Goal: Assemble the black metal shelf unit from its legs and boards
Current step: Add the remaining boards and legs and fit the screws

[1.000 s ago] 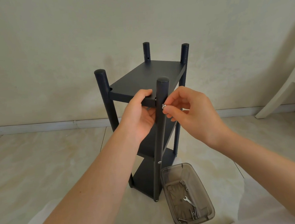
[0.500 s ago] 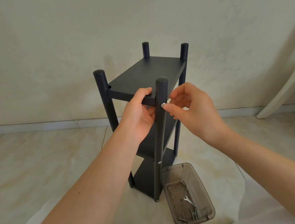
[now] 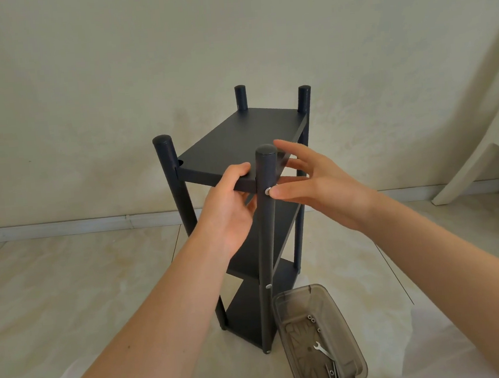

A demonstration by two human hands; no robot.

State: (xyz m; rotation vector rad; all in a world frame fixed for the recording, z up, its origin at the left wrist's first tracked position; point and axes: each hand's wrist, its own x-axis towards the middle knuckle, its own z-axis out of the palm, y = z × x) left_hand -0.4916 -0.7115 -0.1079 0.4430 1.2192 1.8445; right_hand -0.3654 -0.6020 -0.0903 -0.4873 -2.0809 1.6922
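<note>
Left hand (image 3: 229,208) grips top board (image 3: 238,141) front edge. Shelf unit (image 3: 247,249) upright on floor (image 3: 69,280): four legs, three boards fitted. Screw (image 3: 269,190) in front leg (image 3: 267,241), probably finger-tight. Right hand (image 3: 317,189) spread, thumb tip on screw, holding nothing. Wrench (image 3: 322,350) in tray (image 3: 295,314): final tightening likely outstanding.
</note>
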